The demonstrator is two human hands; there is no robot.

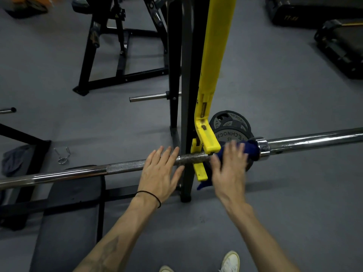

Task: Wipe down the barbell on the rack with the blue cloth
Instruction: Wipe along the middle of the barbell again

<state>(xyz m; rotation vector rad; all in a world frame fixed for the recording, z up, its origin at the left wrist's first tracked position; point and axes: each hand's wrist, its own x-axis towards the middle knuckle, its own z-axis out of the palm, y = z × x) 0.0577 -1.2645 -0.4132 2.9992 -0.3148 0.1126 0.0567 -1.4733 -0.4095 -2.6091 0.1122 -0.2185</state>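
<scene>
The steel barbell (121, 167) lies across the view, resting in the yellow hook (208, 141) of the black rack upright (185, 99). The blue cloth (251, 149) is wrapped over the bar between the hook and the sleeve collar (263, 151). My right hand (228, 164) lies on top of the cloth with fingers straight and spread, slightly blurred. A corner of the cloth hangs below the bar. My left hand (162, 172) rests flat on the knurled part of the bar just left of the upright, fingers extended.
Black weight plates (231, 126) lie on the floor behind the bar. A black padded bench (66, 222) sits below the bar at left. A spring collar clip (62, 155) and a grey rag (13, 160) lie on the floor. Other black frames stand behind.
</scene>
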